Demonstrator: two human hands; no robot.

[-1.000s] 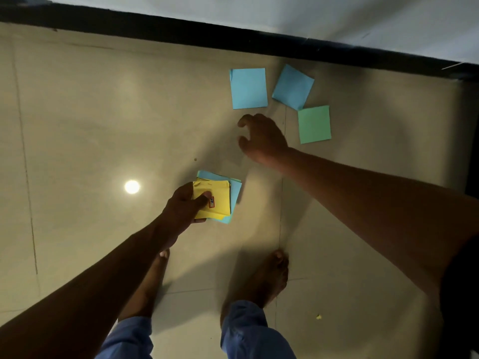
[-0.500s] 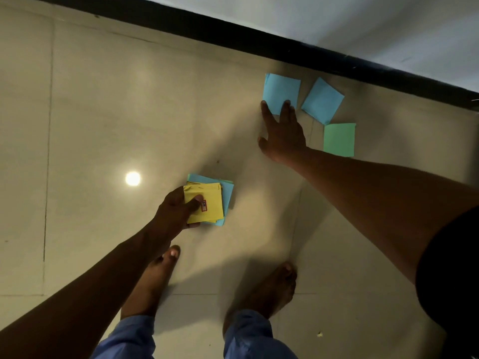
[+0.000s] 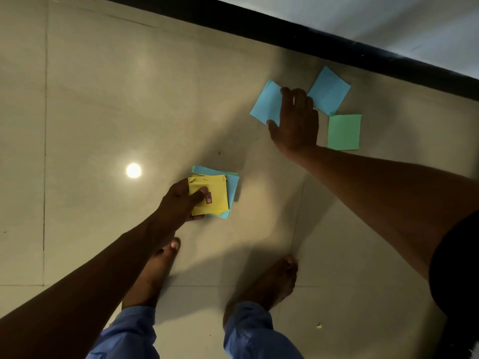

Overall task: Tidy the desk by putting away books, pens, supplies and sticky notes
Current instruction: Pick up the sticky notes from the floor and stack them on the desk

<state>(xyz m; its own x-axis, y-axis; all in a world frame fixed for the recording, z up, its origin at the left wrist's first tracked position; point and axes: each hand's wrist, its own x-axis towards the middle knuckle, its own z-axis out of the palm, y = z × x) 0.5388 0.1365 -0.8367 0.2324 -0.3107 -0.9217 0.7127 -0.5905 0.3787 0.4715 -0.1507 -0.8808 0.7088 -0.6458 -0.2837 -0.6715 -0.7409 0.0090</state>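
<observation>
My left hand (image 3: 182, 200) grips a stack of sticky notes (image 3: 216, 195), yellow on top with a small red label, blue ones beneath. On the beige tiled floor ahead lie three loose notes. My right hand (image 3: 295, 123) lies flat with fingers spread on the left blue note (image 3: 267, 103), covering its right part. A second blue note (image 3: 329, 90) lies just right of my fingers, tilted. A green note (image 3: 344, 132) sits right of my wrist.
A dark baseboard (image 3: 285, 35) and a white wall run across the top. My two bare feet (image 3: 269, 281) stand on the tiles below the hands. A ceiling light reflects on the floor at the left. A small crumb (image 3: 319, 325) lies at the lower right.
My right hand has reached forward from mid-air and come down onto the left blue note, which now lies turned. The left hand keeps its stack.
</observation>
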